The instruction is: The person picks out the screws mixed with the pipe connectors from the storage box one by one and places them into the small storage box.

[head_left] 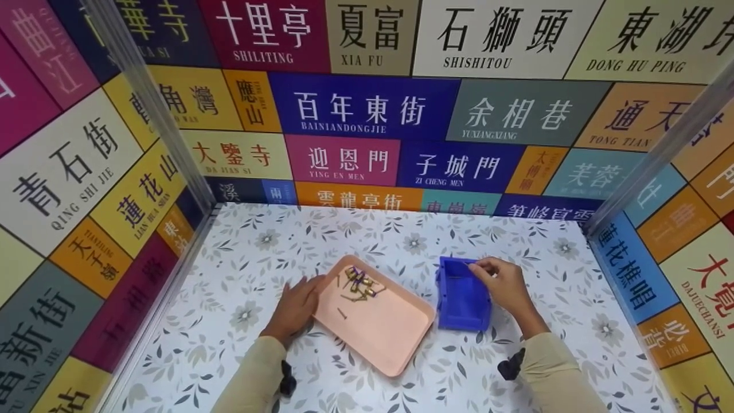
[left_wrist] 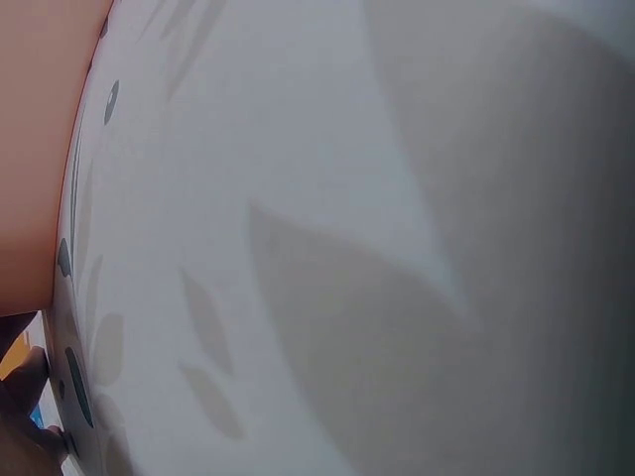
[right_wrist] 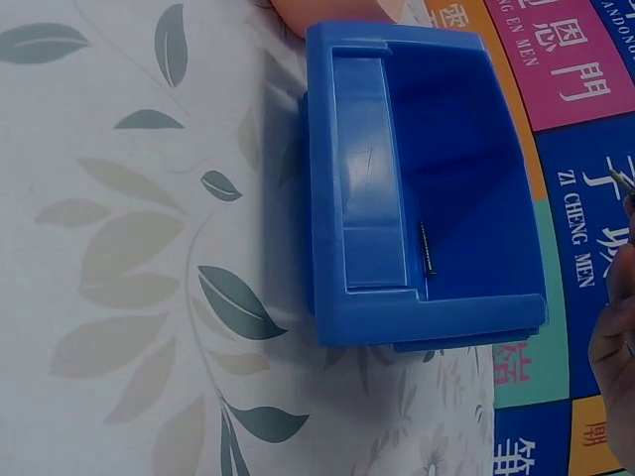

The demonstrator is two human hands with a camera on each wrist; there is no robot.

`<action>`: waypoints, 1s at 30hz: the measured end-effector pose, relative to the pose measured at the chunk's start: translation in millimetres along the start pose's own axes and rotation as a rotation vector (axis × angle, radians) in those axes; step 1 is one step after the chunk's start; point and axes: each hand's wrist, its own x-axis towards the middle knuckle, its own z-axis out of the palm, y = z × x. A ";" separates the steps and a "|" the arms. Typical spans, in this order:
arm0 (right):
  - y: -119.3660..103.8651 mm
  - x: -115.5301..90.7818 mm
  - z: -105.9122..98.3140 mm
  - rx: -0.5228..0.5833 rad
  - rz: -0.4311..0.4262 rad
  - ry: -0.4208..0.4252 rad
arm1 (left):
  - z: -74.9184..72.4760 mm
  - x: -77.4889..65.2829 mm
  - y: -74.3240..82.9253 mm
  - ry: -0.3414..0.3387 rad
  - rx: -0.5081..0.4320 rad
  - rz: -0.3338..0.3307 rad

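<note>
In the head view, my left hand [head_left: 295, 307] rests against the left side of a pink tray [head_left: 378, 338]. Several screws [head_left: 343, 314] lie in that tray beside a cluster of small gold-and-purple cylindrical pieces [head_left: 360, 279]. My right hand [head_left: 504, 281] pinches a screw [right_wrist: 622, 181] at the far right edge of the right wrist view, above the blue bin [head_left: 464, 316]. Inside the bin, another screw [right_wrist: 427, 248] lies near the front wall. Only some dark fingers [left_wrist: 28, 397] show in the left wrist view, beside the tray's side.
A white tabletop [head_left: 241, 355] with a leaf pattern lies under everything. Colourful panels [head_left: 367, 109] with printed lettering stand at the back and both sides. Clear corner strips [head_left: 166, 115] join the panels. The bin stands just right of the tray.
</note>
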 end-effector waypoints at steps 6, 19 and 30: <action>0.6 0.9 0.5 0.004 -0.014 0.010 | -1.6 -4.1 -2.8 0.055 0.024 0.089; -11.4 2.1 10.0 0.050 -0.004 -0.020 | -0.1 -0.3 -0.7 0.028 0.012 0.007; -43.9 12.5 51.0 0.135 -0.121 -0.046 | -1.3 -1.6 1.7 0.014 -0.026 -0.014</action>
